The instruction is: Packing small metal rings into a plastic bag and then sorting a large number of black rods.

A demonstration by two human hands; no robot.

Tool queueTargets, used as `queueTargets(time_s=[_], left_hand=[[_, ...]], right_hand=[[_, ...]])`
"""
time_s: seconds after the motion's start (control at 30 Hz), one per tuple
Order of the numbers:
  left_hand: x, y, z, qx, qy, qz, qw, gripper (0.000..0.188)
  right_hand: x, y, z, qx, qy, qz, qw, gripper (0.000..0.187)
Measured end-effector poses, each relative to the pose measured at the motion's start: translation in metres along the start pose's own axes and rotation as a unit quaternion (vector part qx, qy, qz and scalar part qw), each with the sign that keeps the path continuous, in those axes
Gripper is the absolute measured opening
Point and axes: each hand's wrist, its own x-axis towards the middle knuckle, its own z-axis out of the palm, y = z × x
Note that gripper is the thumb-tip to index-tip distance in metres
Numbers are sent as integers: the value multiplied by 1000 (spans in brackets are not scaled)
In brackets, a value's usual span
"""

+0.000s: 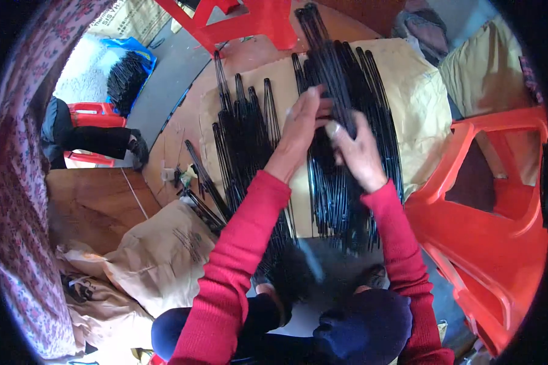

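Note:
A bundle of long, thin black rods with looped ends (330, 67) slants up and away from me over a larger pile. My right hand (360, 149) is closed around its near end, the thumb lying across the rods. My left hand (299, 131) is at the bundle's left side, slightly blurred, with fingers loosely bent and apart from the thumb. Whether its fingertips touch the rods is hard to tell. Beneath both hands lies the right pile of black rods (332, 201). A second pile of black rods (243, 140) lies to the left.
Brown paper (429, 100) covers the work surface. Red plastic stools stand at the right (487, 219) and far side (249, 27). Crumpled brown paper sacks (158, 255) lie at the near left. Another person's dark-clothed leg (97, 140) shows at the far left, by more black rods (126, 82).

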Motion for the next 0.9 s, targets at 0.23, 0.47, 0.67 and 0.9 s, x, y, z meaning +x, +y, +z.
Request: queueTargets(time_s=[0.23, 0.47, 0.67, 0.9], left_hand=[[-49, -88, -119, 622, 303, 159, 704, 48], [-60, -100, -195, 600, 274, 2, 752, 57], [-79, -69, -219, 657, 251, -26, 710, 40], [-91, 11, -200, 694, 206, 121, 679, 16]], right_hand=[[46, 108, -63, -577, 252, -56, 775, 53], [48, 99, -53, -588, 261, -90, 761, 58], [33, 52, 13, -367, 84, -167, 911, 42], [76, 130, 114, -348, -126, 42, 928, 49]])
